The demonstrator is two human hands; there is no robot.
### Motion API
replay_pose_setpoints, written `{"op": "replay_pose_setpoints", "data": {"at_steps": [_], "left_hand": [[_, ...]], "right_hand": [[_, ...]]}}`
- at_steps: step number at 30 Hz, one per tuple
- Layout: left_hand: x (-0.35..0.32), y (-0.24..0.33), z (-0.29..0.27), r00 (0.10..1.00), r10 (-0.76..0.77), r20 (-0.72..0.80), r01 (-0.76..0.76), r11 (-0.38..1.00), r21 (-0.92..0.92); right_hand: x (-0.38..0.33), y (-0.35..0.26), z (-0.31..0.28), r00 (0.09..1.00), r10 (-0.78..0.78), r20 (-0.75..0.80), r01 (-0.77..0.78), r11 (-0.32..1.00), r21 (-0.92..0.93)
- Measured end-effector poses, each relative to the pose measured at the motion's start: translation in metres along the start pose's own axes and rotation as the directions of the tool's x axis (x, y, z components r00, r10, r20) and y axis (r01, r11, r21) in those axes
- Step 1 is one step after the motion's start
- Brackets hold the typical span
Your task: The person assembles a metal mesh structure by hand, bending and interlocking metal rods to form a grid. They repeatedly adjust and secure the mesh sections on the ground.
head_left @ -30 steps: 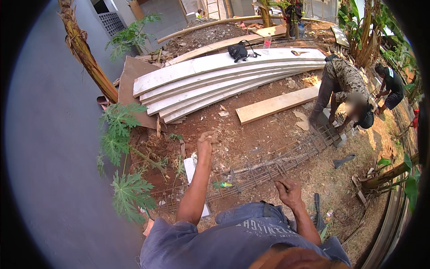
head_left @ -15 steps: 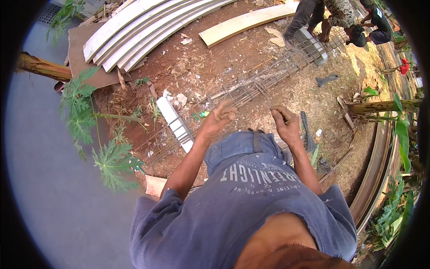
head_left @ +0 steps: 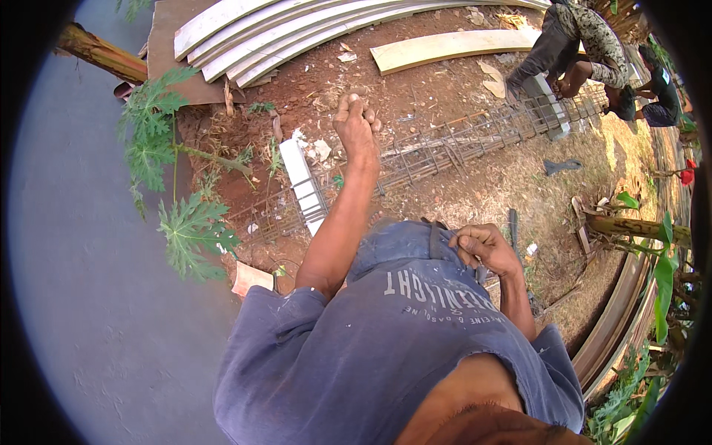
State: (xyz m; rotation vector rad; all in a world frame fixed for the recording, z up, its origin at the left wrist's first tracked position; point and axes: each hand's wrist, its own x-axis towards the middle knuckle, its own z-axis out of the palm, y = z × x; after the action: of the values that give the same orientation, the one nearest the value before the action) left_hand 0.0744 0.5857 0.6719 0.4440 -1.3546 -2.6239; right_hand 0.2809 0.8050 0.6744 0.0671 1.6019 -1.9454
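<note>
My left hand [head_left: 357,127] is stretched forward past the near side of a long rebar cage [head_left: 424,158], its fingers curled in. Whatever those fingers may hold is too small to make out. Close to my waist, by the belt [head_left: 435,239], my right hand [head_left: 486,247] has its fingers bent and pressed together; their grip is hidden. The cage of thin steel bars and stirrups runs from lower left to upper right over bare soil. It rests on a white block [head_left: 300,180] at the near end and a pale grey block [head_left: 551,111] farther off.
White boards [head_left: 282,37] lie stacked at the top, with a single plank [head_left: 452,48] beside them. Two co-workers [head_left: 593,63] bend over the cage's far end. A leafy plant [head_left: 189,230] and grey wall [head_left: 89,297] flank the left; long boards [head_left: 615,315] lie right.
My left hand has reached forward, away from my body, and its fingers have curled in. My right hand has drawn back down to my waist. The view has shifted slightly.
</note>
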Motion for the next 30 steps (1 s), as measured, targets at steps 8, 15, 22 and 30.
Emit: {"op": "replay_pose_setpoints", "data": {"at_steps": [8, 15, 22, 30], "left_hand": [[0.022, -0.008, -0.02, 0.66, 0.733, 0.162, -0.613, 0.402, 0.68], [0.032, 0.015, -0.025, 0.98, 0.197, -0.037, -0.195, 0.98, 0.043], [0.055, 0.029, -0.053, 0.967, -0.01, -0.256, 0.048, 0.989, 0.143], [0.066, 0.034, -0.047, 0.925, 0.336, -0.177, -0.178, 0.795, 0.58]], "right_hand": [[0.025, 0.035, 0.0, 0.829, -0.146, -0.54, -0.256, 0.759, -0.598], [0.006, 0.069, -0.033, 0.878, 0.106, -0.467, -0.181, 0.976, -0.12], [-0.039, 0.046, -0.081, 0.982, -0.116, -0.15, 0.168, 0.897, 0.41], [-0.01, 0.03, -0.057, 0.693, -0.363, -0.623, -0.256, 0.684, -0.683]]}}
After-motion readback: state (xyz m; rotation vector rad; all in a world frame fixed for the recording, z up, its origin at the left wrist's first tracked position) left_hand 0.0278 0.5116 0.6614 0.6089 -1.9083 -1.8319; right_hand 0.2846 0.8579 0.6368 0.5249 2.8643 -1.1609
